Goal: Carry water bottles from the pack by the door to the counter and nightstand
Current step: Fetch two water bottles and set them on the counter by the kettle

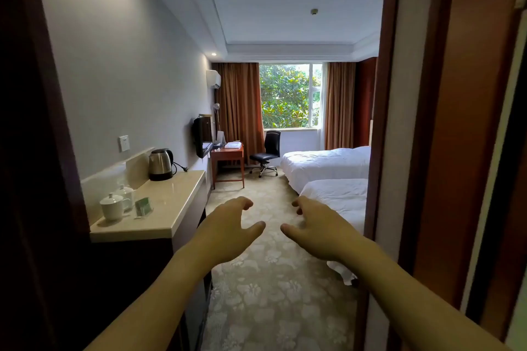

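Reaching empty, left hand (228, 229) beside counter (159, 208); right hand (319, 229).

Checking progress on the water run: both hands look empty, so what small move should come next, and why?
Probably turn back toward the door for the pack: left hand and right hand hold nothing, no bottles show on the counter, and the pack is not in view.

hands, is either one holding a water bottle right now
No, the left hand and the right hand are both empty, fingers loosely curled in the air above the carpet.
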